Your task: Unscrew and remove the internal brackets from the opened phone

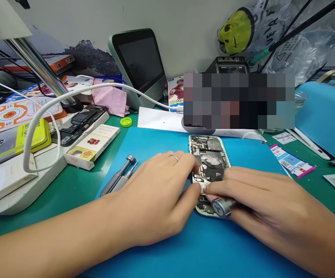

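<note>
In the head view, an opened smartphone [212, 160] lies face up, its battery and boards exposed, on a blue mat [156, 258] spread over the green surface [82, 187].

The left hand [161, 189], a ring on one finger, reaches to the smartphone's left edge; its fingers are curled, and the thumb and forefinger touch the smartphone with a small gap between them. Whether it grips the frame I cannot tell. The right hand [266, 197] is closed around a grey screwdriver [222, 207], whose capped end juts over the smartphone's lower right corner. Its thumb and forefinger meet above the smartphone's lower part; anything pinched there is too small to make out.

To the left of the smartphone lie two more screwdrivers [119, 177], then a small white carton [92, 146] and a second dismantled phone [83, 121]. Beyond it, to the left, stands a smart display [140, 58]. A pixelated block hides things directly behind it.
</note>
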